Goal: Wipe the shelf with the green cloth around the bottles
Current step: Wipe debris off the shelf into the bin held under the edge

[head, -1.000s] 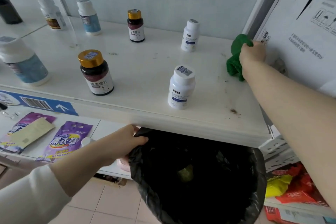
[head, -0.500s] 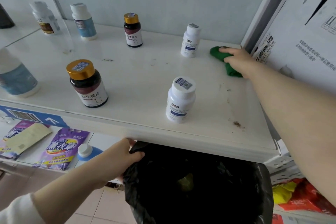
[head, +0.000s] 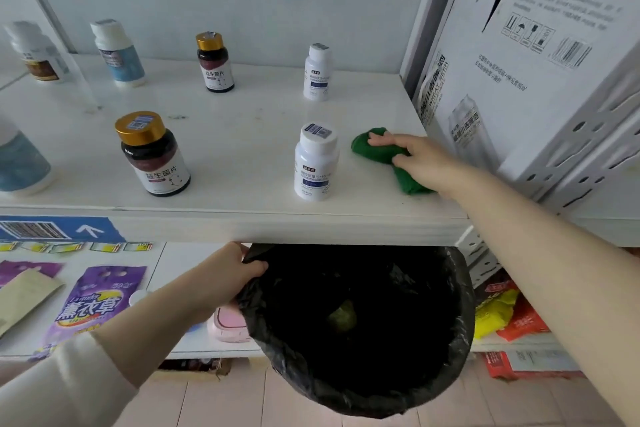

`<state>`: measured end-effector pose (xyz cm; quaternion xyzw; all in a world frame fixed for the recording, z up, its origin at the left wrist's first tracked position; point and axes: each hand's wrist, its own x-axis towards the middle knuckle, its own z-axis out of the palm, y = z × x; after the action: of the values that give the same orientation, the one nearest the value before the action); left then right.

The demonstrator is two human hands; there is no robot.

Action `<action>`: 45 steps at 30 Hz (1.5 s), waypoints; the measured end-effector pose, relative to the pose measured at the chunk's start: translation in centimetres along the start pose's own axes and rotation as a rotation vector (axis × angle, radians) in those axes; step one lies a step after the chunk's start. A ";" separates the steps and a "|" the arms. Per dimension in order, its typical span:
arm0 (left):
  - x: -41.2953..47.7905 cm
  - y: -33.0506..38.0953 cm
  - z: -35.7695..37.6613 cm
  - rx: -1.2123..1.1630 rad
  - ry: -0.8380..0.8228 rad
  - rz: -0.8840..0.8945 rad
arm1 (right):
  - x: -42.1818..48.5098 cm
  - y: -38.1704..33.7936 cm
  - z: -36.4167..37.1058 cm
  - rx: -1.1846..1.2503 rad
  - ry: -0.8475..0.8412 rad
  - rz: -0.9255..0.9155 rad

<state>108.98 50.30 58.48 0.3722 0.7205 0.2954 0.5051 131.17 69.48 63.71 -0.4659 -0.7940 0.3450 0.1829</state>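
The green cloth (head: pixel 374 152) lies bunched on the white shelf (head: pixel 242 149) near its front right. My right hand (head: pixel 422 163) holds it between thumb and fingers and presses it down, just right of a white bottle (head: pixel 315 163). A second white bottle (head: pixel 317 73) stands at the back. Two dark bottles with gold caps stand at the front left (head: pixel 154 154) and the back middle (head: pixel 214 62). Blue-labelled bottles (head: pixel 117 54) stand further left. Below the shelf edge, my left hand (head: pixel 221 274) grips the rim of a black bin bag (head: pixel 363 392).
A large white cardboard box (head: pixel 519 80) closes off the shelf's right end, close to my right hand. The lower shelf holds purple packets (head: pixel 93 302) and a pink item (head: pixel 227 324). Red and yellow packets (head: pixel 502 315) lie at the lower right.
My right hand has drawn the green cloth from the back right corner forward along the shelf's right side, to beside the front white bottle. My left hand keeps hold of the bin bag.
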 end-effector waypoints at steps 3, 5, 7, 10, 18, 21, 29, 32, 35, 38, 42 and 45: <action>-0.2 -0.1 0.0 0.000 -0.016 0.027 | -3.8 -0.4 0.3 -0.123 -0.017 -0.028; -0.2 -0.1 0.0 0.005 -0.020 0.035 | -6.2 -0.8 0.7 -0.124 -0.013 -0.025; -0.2 -0.1 0.1 0.010 -0.020 0.042 | -8.6 -1.2 1.3 -0.084 -0.006 -0.022; -0.4 -0.2 0.2 0.010 -0.020 0.045 | -12.0 -1.5 2.4 0.008 0.045 -0.023; -0.8 -0.2 0.3 0.005 -0.016 0.034 | -12.3 -3.3 1.4 0.290 0.363 0.037; -1.1 -0.2 0.5 0.000 -0.002 0.031 | -8.7 -2.1 0.9 0.051 0.415 0.126; -1.9 -0.8 1.1 -0.032 0.019 0.023 | -10.0 -2.6 4.9 -0.014 0.278 0.020; -2.4 -1.0 1.5 -0.047 0.026 0.018 | -12.3 -3.3 5.5 0.051 0.157 -0.066; -2.9 -1.2 1.9 -0.050 0.037 0.012 | -13.8 -3.4 4.3 0.161 0.079 -0.050; -3.7 -1.3 2.4 -0.055 0.056 0.003 | -13.1 -2.6 2.2 0.155 0.276 -0.016; -4.5 -1.7 3.1 -0.055 0.104 -0.005 | -10.9 -0.8 1.8 -0.008 0.400 0.050; -4.9 -2.0 3.5 -0.041 0.133 0.002 | -11.5 -1.2 3.7 -0.054 0.338 -0.003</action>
<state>112.88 45.26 58.25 0.3420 0.7460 0.3348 0.4631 133.93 57.71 62.30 -0.5209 -0.7617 0.2399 0.3016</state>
